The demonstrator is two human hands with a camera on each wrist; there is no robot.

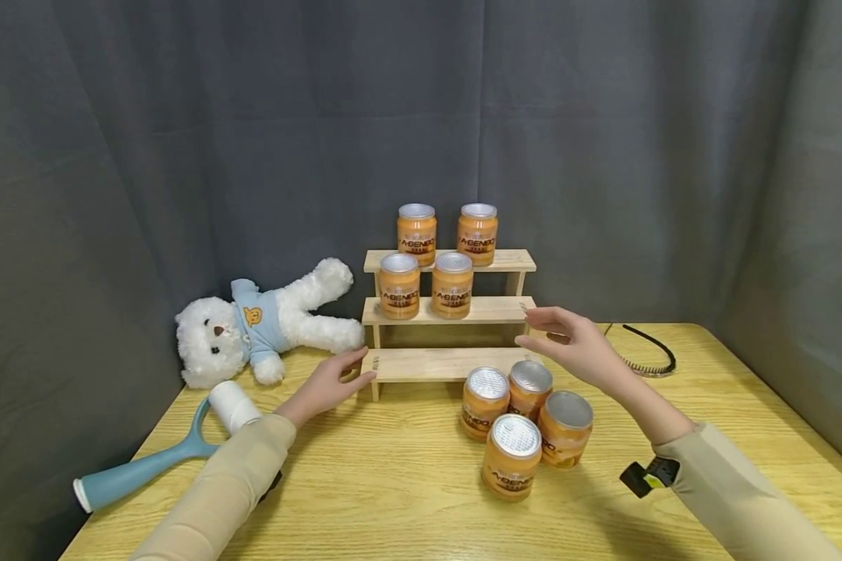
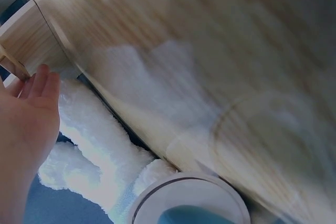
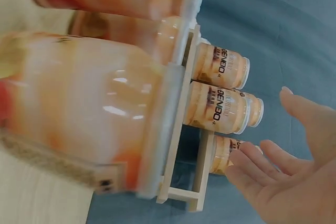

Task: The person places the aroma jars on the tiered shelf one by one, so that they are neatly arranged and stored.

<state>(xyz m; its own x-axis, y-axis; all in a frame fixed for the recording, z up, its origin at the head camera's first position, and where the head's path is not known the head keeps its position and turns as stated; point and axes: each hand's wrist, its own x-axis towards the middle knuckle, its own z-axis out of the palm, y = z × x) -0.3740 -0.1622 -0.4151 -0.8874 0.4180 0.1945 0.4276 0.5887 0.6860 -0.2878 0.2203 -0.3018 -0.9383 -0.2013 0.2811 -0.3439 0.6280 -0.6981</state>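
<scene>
A three-step wooden rack (image 1: 452, 363) stands at the back of the table. Two orange cans with silver lids, one of them this can (image 1: 417, 234), are on its top step, and two more, including this can (image 1: 399, 287), on the middle step. My left hand (image 1: 328, 383) is at the left end of the bottom step, fingers extended and touching or nearly touching it. By the right end of the rack hovers my right hand (image 1: 578, 347), thumb and fingers apart and holding nothing. Several orange cans (image 1: 512, 460) stand grouped in front of the rack, below the right hand.
A white plush bear (image 1: 267, 319) in a blue shirt lies left of the rack. Nearer the left edge is a lint roller (image 1: 140, 467) with a blue handle. A black headband (image 1: 663, 354) lies at the back right. Grey curtain (image 1: 421, 101) hangs behind the table.
</scene>
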